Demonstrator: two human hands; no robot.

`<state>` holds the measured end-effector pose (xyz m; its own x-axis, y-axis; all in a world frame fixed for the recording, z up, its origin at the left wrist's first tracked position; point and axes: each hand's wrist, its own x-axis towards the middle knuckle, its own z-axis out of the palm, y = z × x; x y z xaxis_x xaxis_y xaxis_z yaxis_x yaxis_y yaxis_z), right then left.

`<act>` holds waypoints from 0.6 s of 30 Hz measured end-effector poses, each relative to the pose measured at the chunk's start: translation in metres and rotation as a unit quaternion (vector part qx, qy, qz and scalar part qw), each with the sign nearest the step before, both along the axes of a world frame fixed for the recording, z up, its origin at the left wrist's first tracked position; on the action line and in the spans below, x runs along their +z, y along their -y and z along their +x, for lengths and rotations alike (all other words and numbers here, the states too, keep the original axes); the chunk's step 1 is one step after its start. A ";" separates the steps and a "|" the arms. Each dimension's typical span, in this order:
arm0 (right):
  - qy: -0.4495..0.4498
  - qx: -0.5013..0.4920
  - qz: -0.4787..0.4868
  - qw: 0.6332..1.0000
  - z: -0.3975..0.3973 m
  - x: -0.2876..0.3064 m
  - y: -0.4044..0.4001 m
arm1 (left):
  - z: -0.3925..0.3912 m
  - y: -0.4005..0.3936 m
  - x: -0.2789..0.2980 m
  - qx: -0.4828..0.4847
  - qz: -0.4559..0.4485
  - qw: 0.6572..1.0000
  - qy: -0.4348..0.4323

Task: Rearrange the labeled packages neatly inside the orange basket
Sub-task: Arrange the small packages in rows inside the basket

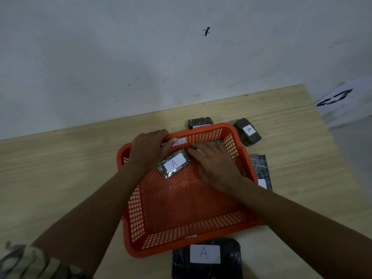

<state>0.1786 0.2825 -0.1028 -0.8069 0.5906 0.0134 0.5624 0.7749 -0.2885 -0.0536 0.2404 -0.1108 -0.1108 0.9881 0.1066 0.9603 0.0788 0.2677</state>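
The package (174,164) lying flat in the far part of my orange basket (181,200) carries a white label with a blue handwritten "A". The same letter shows on the dark package (206,258) on the surface just in front of the basket, and on the small dark package (248,131) beyond its far right corner. A fourth package (200,122) sits behind the far rim, its label too hidden to read. A flat dark package (260,170) lies partly under the basket's right side, with a white label I cannot read. Another white label shows just under my left fingers, unreadable.

My left hand (150,148) reaches over the far left rim, fingers curled over the edge. Whether they pinch that label or only the rim, I cannot tell. My right hand (215,166) lies palm down inside the basket, fingers stretched and close together, pressing on a shiny wrapped package (218,143) against the far wall. Both forearms are bare.

That makes six dark packages in all and one basket on the wooden surface (60,168).
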 end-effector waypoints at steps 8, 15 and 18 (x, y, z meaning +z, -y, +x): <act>0.024 0.148 -0.002 0.989 -0.042 -0.016 -0.007 | 0.000 0.001 0.000 -0.007 -0.006 1.000 -0.010; 0.007 0.086 0.019 0.996 -0.031 -0.018 -0.010 | -0.006 0.001 0.005 -0.039 -0.042 0.998 0.020; 0.024 0.065 0.015 0.997 -0.028 -0.021 -0.010 | -0.010 -0.001 0.009 -0.054 -0.082 0.994 0.040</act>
<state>0.1505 0.2927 -0.1236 -0.8768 0.4808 -0.0102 0.4691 0.8503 -0.2388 -0.0640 0.2414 -0.1021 -0.0037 0.9981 -0.0612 0.9414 0.0241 0.3364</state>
